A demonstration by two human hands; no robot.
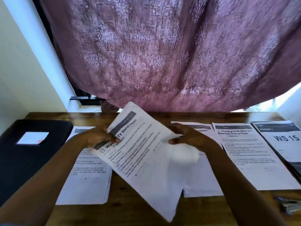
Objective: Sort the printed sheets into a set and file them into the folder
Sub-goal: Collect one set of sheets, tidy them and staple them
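A printed sheet headed "Wipe the TV Stand Clean" [143, 154] is lifted and tilted above the wooden table [203, 209]. My left hand [99, 136] grips its upper left edge, thumb on the print. My right hand [184, 136] pinches its right edge. A black folder [24, 154] with a white label lies shut at the far left. Beside it rests a pile of sheets [88, 180]. Under the held sheet lies another sheet [202, 176], then a "Charging Small Items" sheet [250, 159], then a "WS 15" stack [283, 142] at the far right.
A purple patterned curtain [162, 54] hangs over the table's back edge. A white wall [24, 70] stands to the left. Some small blurred things [290, 207] lie at the table's front right.
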